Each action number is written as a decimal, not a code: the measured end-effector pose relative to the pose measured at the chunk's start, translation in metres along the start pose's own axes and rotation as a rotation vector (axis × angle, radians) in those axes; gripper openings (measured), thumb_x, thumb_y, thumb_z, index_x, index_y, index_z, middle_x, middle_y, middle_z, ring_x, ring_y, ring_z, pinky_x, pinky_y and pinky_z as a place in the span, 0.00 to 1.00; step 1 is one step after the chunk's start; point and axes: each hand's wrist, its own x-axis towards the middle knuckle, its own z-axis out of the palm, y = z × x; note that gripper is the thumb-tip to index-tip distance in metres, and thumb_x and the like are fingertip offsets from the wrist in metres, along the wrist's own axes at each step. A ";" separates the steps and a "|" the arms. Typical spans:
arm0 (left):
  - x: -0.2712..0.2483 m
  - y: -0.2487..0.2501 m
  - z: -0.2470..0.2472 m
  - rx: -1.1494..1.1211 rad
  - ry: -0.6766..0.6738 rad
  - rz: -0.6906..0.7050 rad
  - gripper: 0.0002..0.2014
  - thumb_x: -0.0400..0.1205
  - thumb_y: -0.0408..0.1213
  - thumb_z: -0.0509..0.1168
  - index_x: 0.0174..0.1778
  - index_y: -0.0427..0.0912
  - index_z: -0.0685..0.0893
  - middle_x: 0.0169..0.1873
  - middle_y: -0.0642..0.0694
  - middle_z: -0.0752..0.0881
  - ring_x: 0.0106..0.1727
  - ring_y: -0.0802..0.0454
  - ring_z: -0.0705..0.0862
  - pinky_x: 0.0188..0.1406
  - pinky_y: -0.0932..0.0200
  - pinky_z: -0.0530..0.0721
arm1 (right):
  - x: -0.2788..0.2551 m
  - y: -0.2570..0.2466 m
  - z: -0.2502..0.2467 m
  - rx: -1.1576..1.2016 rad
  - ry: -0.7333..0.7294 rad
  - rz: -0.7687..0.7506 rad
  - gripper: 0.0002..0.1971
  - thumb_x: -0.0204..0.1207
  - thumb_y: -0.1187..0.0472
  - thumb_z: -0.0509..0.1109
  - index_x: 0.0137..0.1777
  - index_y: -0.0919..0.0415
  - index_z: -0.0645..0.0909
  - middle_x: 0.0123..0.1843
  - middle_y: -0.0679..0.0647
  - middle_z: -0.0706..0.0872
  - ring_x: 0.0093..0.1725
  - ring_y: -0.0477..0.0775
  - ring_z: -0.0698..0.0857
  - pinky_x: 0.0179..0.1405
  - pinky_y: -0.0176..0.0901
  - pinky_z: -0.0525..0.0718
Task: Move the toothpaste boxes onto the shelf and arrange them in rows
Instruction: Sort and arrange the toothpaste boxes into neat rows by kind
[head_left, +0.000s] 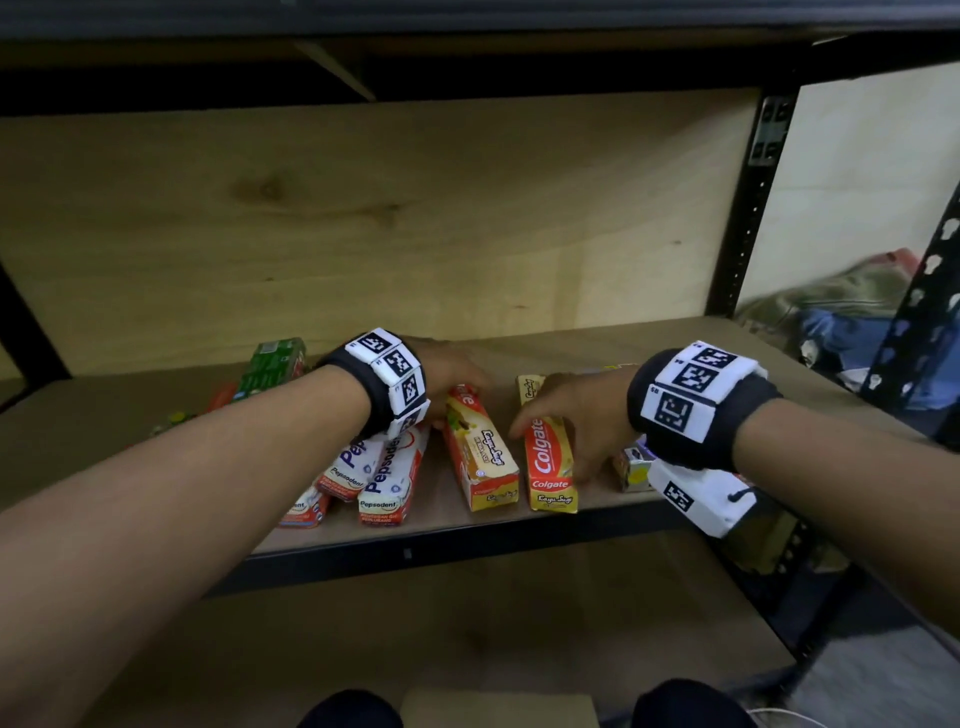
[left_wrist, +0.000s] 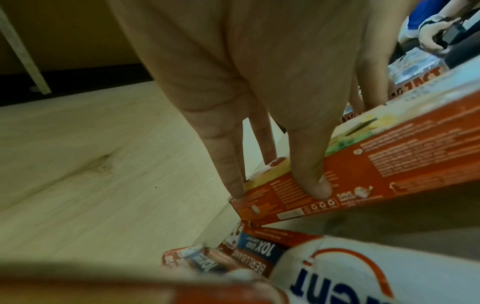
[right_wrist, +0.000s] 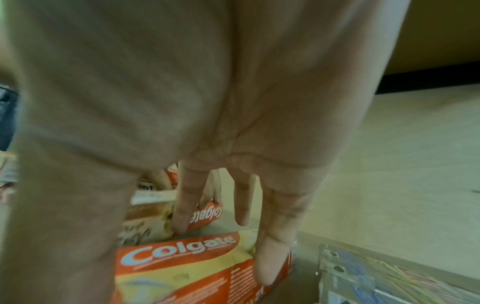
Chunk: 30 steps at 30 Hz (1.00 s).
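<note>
Two orange-and-yellow Colgate boxes lie lengthwise on the wooden shelf (head_left: 691, 353). My left hand (head_left: 457, 379) grips the far end of the left Colgate box (head_left: 480, 457), which lies slightly askew. In the left wrist view the thumb (left_wrist: 315, 185) presses its long side and the fingers (left_wrist: 228, 174) hold the end of that box (left_wrist: 389, 164). My right hand (head_left: 550, 452) straddles the right Colgate box (head_left: 548, 467), thumb on its left edge. Its fingers (right_wrist: 272, 263) lie against that box's (right_wrist: 182, 267) right edge. Red-and-white Pepsodent boxes (head_left: 389, 478) lie fanned under my left wrist.
A green box (head_left: 270, 366) lies far left on the shelf. A small box (head_left: 631, 467) sits under my right wrist. A black upright post (head_left: 748, 208) bounds the shelf on the right, with a heap of cloth (head_left: 841, 312) beyond. A lower shelf board (head_left: 467, 623) runs below.
</note>
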 end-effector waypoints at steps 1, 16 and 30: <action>-0.006 0.005 -0.007 -0.019 0.019 0.019 0.18 0.71 0.44 0.73 0.56 0.53 0.82 0.54 0.53 0.82 0.54 0.49 0.82 0.53 0.58 0.78 | -0.001 -0.001 0.003 0.004 -0.016 -0.007 0.42 0.66 0.53 0.83 0.78 0.40 0.67 0.72 0.44 0.75 0.70 0.52 0.77 0.66 0.48 0.81; -0.055 -0.022 -0.026 -0.019 0.036 0.069 0.20 0.76 0.43 0.75 0.64 0.54 0.83 0.55 0.55 0.80 0.56 0.59 0.78 0.50 0.62 0.74 | 0.012 -0.021 0.023 0.001 0.203 0.076 0.34 0.66 0.52 0.83 0.72 0.47 0.76 0.67 0.49 0.79 0.64 0.51 0.80 0.60 0.45 0.83; -0.092 -0.020 -0.012 -0.054 0.174 0.119 0.22 0.79 0.41 0.72 0.69 0.57 0.79 0.62 0.57 0.77 0.58 0.64 0.75 0.51 0.78 0.70 | 0.111 0.016 -0.009 -0.120 0.160 0.260 0.22 0.79 0.48 0.71 0.72 0.33 0.74 0.75 0.52 0.76 0.70 0.66 0.79 0.65 0.58 0.79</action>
